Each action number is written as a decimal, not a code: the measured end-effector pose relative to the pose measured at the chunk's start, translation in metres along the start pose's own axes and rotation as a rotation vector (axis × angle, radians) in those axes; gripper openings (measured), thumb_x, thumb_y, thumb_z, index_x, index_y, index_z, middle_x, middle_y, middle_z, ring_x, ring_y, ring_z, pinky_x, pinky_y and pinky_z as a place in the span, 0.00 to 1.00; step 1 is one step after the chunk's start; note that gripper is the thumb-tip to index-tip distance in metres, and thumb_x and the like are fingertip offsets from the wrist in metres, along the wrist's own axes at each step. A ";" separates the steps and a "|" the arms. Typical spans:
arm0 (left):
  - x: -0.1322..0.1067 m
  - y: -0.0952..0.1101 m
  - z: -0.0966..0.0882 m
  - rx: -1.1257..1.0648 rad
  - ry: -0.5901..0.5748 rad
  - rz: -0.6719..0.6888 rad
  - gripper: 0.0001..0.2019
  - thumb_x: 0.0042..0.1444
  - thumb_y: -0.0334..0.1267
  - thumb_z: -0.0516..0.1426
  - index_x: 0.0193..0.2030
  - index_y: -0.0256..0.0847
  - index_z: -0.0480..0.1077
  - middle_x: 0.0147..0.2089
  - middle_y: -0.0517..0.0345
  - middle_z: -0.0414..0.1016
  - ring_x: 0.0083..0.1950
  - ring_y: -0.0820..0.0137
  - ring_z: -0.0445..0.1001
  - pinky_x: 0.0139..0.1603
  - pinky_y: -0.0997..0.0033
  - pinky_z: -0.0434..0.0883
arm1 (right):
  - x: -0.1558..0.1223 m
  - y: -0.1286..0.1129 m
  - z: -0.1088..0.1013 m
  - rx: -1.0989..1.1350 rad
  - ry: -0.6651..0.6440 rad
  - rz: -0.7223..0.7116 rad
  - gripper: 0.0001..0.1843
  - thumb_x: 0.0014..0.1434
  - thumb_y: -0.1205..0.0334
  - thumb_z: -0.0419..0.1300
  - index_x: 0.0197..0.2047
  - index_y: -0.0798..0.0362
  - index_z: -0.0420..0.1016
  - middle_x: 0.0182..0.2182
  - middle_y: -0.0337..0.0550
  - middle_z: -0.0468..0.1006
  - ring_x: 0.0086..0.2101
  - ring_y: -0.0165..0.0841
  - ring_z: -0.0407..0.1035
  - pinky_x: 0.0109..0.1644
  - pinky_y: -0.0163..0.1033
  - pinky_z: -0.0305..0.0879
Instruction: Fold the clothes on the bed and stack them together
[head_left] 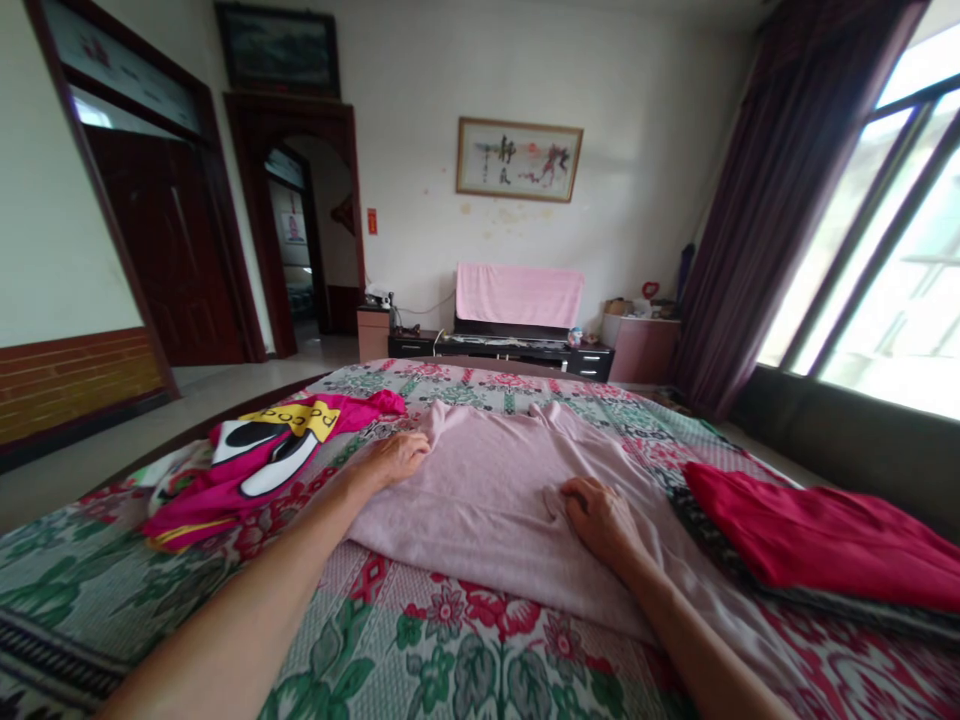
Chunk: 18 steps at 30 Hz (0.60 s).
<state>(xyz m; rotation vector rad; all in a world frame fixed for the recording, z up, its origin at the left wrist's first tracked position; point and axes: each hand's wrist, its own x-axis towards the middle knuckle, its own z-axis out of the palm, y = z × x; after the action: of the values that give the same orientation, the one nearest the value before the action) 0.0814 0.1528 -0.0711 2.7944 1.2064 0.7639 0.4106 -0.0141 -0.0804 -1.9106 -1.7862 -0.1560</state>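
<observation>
A pale pink shirt (pixel 487 500) lies spread out on a flowered bedspread (pixel 480 660), with soft wrinkles across it. At its left edge, my left hand (pixel 401 458) has its fingers curled onto the cloth. My right hand (pixel 604 515) rests on the right part of the shirt, fingers bent and closed on a small raised fold. To the right of that hand the pink cloth runs on in loose folds, partly hidden under my right forearm.
A bright magenta garment (pixel 277 455) with yellow and white print lies on the left. Folded red clothing (pixel 825 530) sits atop dark cloth at the right. Beyond the bed stands a low black cabinet (pixel 592 360). A dark curtain (pixel 757 210) hangs beside the window.
</observation>
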 end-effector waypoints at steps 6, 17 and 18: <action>0.002 -0.009 -0.006 -0.053 0.048 -0.137 0.19 0.54 0.29 0.48 0.46 0.41 0.76 0.48 0.54 0.79 0.50 0.69 0.75 0.55 0.72 0.69 | -0.001 -0.002 -0.002 -0.010 0.001 -0.005 0.15 0.56 0.65 0.51 0.41 0.50 0.77 0.42 0.43 0.79 0.43 0.38 0.71 0.50 0.42 0.61; 0.013 -0.014 -0.001 -0.011 0.092 -0.471 0.19 0.52 0.29 0.54 0.50 0.38 0.75 0.48 0.52 0.80 0.50 0.66 0.76 0.50 0.73 0.69 | 0.000 -0.002 0.001 -0.047 -0.001 0.013 0.15 0.57 0.65 0.51 0.41 0.50 0.77 0.43 0.42 0.79 0.43 0.37 0.71 0.50 0.40 0.59; 0.015 -0.014 0.000 -0.001 0.088 -0.483 0.18 0.53 0.30 0.54 0.49 0.38 0.76 0.47 0.51 0.80 0.49 0.65 0.76 0.49 0.73 0.69 | 0.000 -0.002 0.001 -0.049 -0.001 0.015 0.15 0.57 0.65 0.51 0.41 0.50 0.77 0.43 0.42 0.79 0.43 0.37 0.71 0.50 0.40 0.59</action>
<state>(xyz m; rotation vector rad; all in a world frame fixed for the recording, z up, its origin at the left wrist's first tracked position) 0.0805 0.1723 -0.0671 2.3279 1.7905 0.8401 0.4081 -0.0131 -0.0807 -1.9583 -1.7834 -0.1955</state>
